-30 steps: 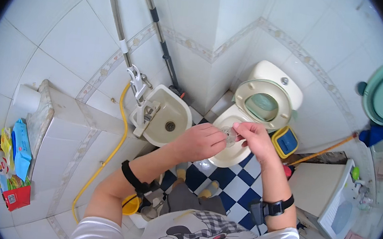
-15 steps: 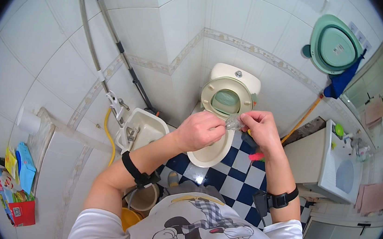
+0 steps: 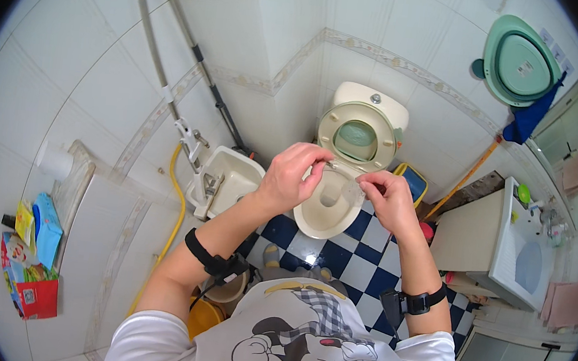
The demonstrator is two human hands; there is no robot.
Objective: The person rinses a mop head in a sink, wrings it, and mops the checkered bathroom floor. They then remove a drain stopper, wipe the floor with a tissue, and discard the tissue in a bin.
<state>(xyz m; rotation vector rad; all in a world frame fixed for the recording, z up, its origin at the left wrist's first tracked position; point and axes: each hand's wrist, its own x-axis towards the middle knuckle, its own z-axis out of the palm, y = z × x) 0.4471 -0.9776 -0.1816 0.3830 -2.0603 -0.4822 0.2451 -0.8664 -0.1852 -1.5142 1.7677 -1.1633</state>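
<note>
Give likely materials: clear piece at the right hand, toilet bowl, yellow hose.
Clear piece: probably thin plastic film, see-through with faint glints.
Toilet bowl: likely glazed ceramic; glossy, cream, smoothly curved.
Yellow hose: smooth-looking plastic or rubber, judging by its even color and loose curve; can't tell which.

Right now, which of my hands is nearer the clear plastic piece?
Right. Your right hand has the clear plastic piece at its fingertips; your left hand is apart from it, off to its left.

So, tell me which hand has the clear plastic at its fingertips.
The right hand: it pinches the clear plastic; the left hand is apart from it.
</note>
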